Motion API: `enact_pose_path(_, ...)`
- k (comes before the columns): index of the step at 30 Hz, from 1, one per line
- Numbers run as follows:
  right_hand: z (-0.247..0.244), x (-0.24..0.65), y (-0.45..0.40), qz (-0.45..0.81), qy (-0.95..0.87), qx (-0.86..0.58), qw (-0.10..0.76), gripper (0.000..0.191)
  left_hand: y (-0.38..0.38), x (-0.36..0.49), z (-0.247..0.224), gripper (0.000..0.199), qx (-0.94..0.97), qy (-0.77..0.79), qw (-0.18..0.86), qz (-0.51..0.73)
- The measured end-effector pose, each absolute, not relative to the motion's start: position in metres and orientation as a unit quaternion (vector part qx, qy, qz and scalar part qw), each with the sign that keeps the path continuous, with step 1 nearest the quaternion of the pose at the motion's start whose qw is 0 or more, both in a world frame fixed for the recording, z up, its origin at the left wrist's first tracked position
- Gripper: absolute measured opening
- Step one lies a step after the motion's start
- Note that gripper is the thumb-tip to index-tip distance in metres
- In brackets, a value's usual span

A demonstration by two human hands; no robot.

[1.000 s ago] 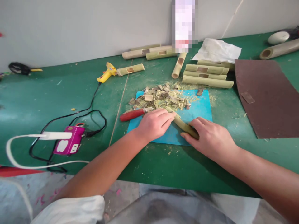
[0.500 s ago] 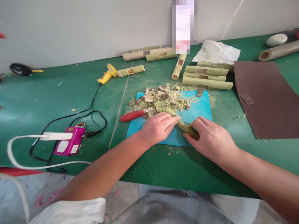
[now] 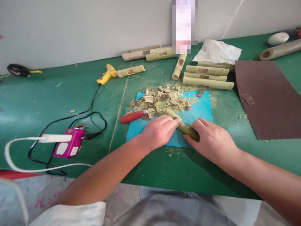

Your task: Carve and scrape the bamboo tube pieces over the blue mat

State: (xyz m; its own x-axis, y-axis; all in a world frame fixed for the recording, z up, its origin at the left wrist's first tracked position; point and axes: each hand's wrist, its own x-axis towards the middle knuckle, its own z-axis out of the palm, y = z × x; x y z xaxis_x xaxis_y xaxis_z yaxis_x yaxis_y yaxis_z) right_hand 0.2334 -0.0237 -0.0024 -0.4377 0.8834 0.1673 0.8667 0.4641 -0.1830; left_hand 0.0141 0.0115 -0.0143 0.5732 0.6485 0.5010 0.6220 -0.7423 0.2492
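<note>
My right hand point(image 3: 213, 138) grips the near end of a short green bamboo tube point(image 3: 173, 114), which lies slanting over a blue sheet point(image 3: 200, 108). At the slot cut in its middle, my left hand point(image 3: 159, 130) is closed, fingertips pressed together against the tube. A small dark piece point(image 3: 175, 118) shows under those fingertips; its kind is unclear. Just left of the tube's far end lies a red-handled knife point(image 3: 134, 116), blade towards a heap of bamboo chips and shavings point(image 3: 162, 99).
Slotted bamboo tubes point(image 3: 208, 83) lie stacked beyond the sheet, several more along the wall. A yellow glue gun point(image 3: 107, 74) has its cord running to a purple power socket point(image 3: 69, 142) at left. At right are a brown sheet point(image 3: 270, 100), white paper point(image 3: 217, 51) and a thick tube point(image 3: 284, 49).
My left fingers have shifted very slightly at the tube's slot. Both hands keep their places, and the whole view has moved a little.
</note>
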Motion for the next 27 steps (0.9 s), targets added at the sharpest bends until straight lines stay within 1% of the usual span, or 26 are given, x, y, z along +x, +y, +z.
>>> enact_pose_path(5, -0.0016, 0.2327, -0.0237, 0.045, -0.841, -0.527, 0.118, 0.022, 0.013, 0.0116, -0.0136, 0.022, 0.864, 0.397, 0.002, 0.309)
enact_pose_path(8, -0.0022, 0.2333, -0.0235, 0.041, -0.844, -0.521, 0.117, 0.023, 0.0125, 0.0123, -0.0149, 0.023, 0.886, 0.363, 0.01, 0.289)
enact_pose_path(13, -0.0032, 0.2335, -0.0232, 0.04, -0.842, -0.524, 0.118, 0.024, 0.0088, 0.0155, -0.015, 0.023, 0.875, 0.38, -0.011, 0.299)
enact_pose_path(17, -0.0027, 0.2328, -0.0233, 0.051, -0.841, -0.527, 0.11, 0.023, 0.0066, 0.0168, -0.0134, 0.022, 0.897, 0.335, 0.0, 0.289)
enact_pose_path(21, -0.002, 0.2324, -0.0236, 0.054, -0.839, -0.531, 0.108, 0.024, 0.0108, 0.0128, -0.0138, 0.019, 0.873, 0.372, -0.005, 0.316)
enact_pose_path(25, -0.002, 0.2325, -0.0235, 0.05, -0.841, -0.528, 0.108, 0.024, 0.0136, 0.0122, -0.0163, 0.021, 0.887, 0.35, 0.006, 0.301)
enact_pose_path(27, -0.0024, 0.2327, -0.0234, 0.048, -0.839, -0.531, 0.112, 0.024, 0.0136, 0.013, -0.0167, 0.021, 0.877, 0.369, 0.002, 0.308)
